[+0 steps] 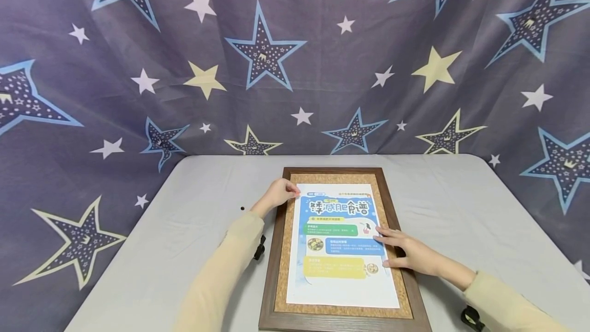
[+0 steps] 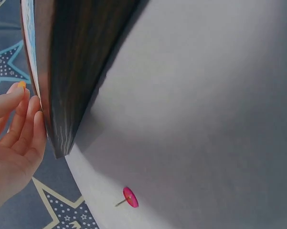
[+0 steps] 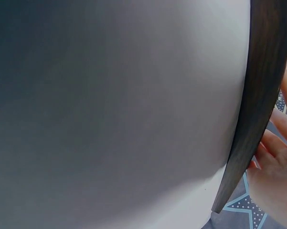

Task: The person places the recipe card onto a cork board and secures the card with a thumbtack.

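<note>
A printed poster (image 1: 341,291) lies on a cork board (image 1: 282,270) with a dark wooden frame (image 1: 271,270). At the poster's top-left corner, my left hand (image 1: 278,193) pinches a small orange pin (image 2: 22,84) between thumb and finger; the left wrist view shows this hand (image 2: 19,138) beside the frame's edge, its other fingers loosely bent. Whether the pin's point is in the cork is hidden. My right hand (image 1: 412,254) rests with spread fingers on the poster's right edge, across the frame. In the right wrist view the frame partly hides that hand (image 3: 277,157).
A pink tack (image 2: 130,197) lies on the grey-covered table (image 2: 205,119), left of the board, its metal point showing. A tiny dark spot (image 1: 242,208) shows there in the head view. A star-patterned curtain (image 1: 322,81) hangs behind the table.
</note>
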Demonstrator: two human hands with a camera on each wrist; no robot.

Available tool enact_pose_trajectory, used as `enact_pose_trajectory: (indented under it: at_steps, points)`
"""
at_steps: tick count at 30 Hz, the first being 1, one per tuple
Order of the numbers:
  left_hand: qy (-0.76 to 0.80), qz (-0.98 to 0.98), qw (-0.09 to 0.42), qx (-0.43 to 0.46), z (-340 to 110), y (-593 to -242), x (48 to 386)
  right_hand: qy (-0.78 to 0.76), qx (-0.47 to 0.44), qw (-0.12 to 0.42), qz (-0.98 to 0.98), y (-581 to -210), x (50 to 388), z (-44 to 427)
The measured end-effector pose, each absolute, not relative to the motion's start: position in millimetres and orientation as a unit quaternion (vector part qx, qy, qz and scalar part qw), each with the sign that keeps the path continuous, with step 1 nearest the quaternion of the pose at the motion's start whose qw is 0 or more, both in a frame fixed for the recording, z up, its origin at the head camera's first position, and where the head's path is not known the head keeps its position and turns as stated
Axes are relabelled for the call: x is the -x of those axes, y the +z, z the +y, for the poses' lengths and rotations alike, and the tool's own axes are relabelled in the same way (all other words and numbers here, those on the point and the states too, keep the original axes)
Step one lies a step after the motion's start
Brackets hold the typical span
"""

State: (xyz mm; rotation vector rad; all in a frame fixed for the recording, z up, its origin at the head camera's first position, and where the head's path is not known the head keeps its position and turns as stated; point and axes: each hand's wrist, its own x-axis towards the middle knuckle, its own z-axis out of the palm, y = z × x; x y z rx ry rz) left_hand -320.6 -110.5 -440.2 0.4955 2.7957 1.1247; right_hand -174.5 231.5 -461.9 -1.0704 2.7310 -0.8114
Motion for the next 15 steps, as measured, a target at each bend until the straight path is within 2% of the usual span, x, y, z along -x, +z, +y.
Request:
enact_pose_trajectory:
  at_steps: [15]
  points:
    - [0.378,0.911,0.058,-0.154,-105.7,-445.1,326.3,-0.264,0.356,0.044,0.895,-461.0,174.4,231.3]
